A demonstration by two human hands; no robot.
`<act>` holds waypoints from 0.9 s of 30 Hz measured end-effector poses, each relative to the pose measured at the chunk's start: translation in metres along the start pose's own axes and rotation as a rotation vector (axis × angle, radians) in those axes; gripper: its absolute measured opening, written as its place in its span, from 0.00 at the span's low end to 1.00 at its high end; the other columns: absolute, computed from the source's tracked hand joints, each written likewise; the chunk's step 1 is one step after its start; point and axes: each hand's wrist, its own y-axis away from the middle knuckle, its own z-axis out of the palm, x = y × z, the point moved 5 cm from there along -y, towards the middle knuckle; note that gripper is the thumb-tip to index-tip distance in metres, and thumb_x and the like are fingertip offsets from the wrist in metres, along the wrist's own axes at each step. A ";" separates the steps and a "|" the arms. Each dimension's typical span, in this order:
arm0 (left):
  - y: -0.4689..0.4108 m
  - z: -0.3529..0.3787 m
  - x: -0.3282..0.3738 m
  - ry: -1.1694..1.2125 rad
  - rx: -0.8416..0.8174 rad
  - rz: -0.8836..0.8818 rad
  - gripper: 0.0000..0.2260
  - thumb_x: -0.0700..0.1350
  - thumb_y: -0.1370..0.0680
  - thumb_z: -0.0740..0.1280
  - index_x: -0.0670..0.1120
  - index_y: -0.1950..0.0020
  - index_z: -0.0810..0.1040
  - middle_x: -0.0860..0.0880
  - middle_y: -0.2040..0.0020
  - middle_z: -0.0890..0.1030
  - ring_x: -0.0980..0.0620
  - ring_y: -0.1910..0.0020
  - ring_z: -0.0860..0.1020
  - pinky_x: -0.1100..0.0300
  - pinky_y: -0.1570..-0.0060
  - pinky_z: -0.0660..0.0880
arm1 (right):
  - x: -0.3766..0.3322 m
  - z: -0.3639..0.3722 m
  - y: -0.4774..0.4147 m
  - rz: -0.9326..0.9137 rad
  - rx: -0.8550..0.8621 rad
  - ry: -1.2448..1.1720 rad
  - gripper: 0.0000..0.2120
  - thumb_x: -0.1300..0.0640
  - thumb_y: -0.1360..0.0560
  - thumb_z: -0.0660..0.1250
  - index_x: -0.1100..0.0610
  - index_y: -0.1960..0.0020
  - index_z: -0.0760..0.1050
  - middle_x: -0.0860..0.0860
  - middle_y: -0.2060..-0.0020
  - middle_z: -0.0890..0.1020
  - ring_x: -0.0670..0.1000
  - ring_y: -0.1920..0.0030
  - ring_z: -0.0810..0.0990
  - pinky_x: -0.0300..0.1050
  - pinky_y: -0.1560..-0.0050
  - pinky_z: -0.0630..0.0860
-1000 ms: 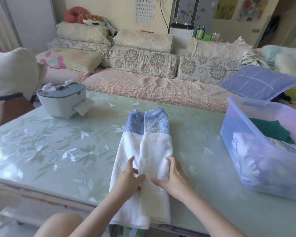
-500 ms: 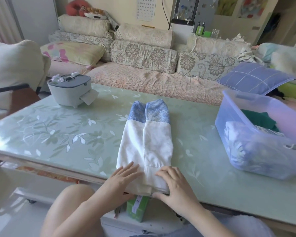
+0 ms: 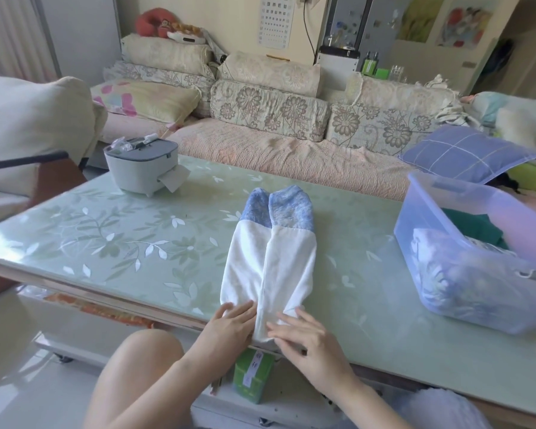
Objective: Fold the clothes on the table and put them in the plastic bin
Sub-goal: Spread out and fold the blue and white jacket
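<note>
The garment (image 3: 270, 258) is laid mid-table (image 3: 106, 243), with the bin (image 3: 446, 274) to its right and the tissue box (image 3: 141, 170) behind-left.

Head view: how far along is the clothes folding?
Done: some clothes already lie in the bin. In hand: a white and blue garment, folded lengthwise into a strip, lies on the table with the left hand and right hand pressing its near end. Left: folding it shorter and binning it.
</note>
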 end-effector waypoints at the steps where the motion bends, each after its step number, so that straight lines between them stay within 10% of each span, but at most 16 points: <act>1: 0.000 -0.001 -0.001 -0.002 -0.001 -0.014 0.28 0.48 0.41 0.79 0.55 0.42 0.78 0.60 0.42 0.79 0.59 0.41 0.77 0.62 0.48 0.76 | 0.001 0.004 0.000 0.006 0.016 -0.002 0.11 0.47 0.22 0.61 0.47 0.52 0.82 0.37 0.47 0.82 0.37 0.39 0.75 0.39 0.30 0.63; 6: 0.004 -0.005 -0.012 0.376 -0.033 -0.262 0.28 0.56 0.32 0.52 0.54 0.33 0.73 0.62 0.31 0.68 0.62 0.27 0.57 0.63 0.28 0.53 | 0.008 0.012 0.003 -0.071 -0.038 0.123 0.08 0.52 0.26 0.64 0.48 0.53 0.83 0.39 0.48 0.83 0.41 0.42 0.78 0.43 0.34 0.67; 8: -0.003 -0.010 -0.019 0.565 0.009 -0.418 0.32 0.59 0.34 0.47 0.51 0.37 0.77 0.59 0.35 0.74 0.60 0.31 0.62 0.60 0.31 0.59 | 0.006 0.010 0.001 -0.103 -0.081 0.147 0.08 0.51 0.26 0.64 0.48 0.53 0.82 0.39 0.47 0.82 0.41 0.42 0.77 0.41 0.35 0.65; 14: -0.047 -0.014 -0.028 0.598 -0.066 -0.719 0.27 0.58 0.26 0.67 0.50 0.31 0.66 0.53 0.55 0.80 0.54 0.52 0.77 0.60 0.54 0.72 | 0.011 -0.006 -0.003 0.118 -0.130 0.071 0.25 0.34 0.24 0.51 0.47 0.40 0.78 0.36 0.35 0.72 0.34 0.34 0.66 0.29 0.32 0.57; 21: -0.053 0.000 -0.037 0.596 -0.042 -0.811 0.17 0.37 0.22 0.55 0.47 0.33 0.63 0.45 0.61 0.78 0.43 0.60 0.77 0.50 0.61 0.74 | 0.031 -0.010 0.013 0.206 -0.398 0.180 0.34 0.28 0.29 0.44 0.41 0.30 0.65 0.31 0.31 0.62 0.33 0.31 0.59 0.30 0.31 0.56; 27: -0.054 -0.004 -0.028 0.271 0.015 -0.568 0.25 0.37 0.24 0.59 0.53 0.28 0.62 0.47 0.37 0.69 0.46 0.43 0.72 0.52 0.46 0.73 | 0.036 -0.025 0.007 0.261 -0.271 0.013 0.29 0.30 0.28 0.53 0.38 0.30 0.62 0.31 0.29 0.59 0.33 0.28 0.53 0.31 0.28 0.50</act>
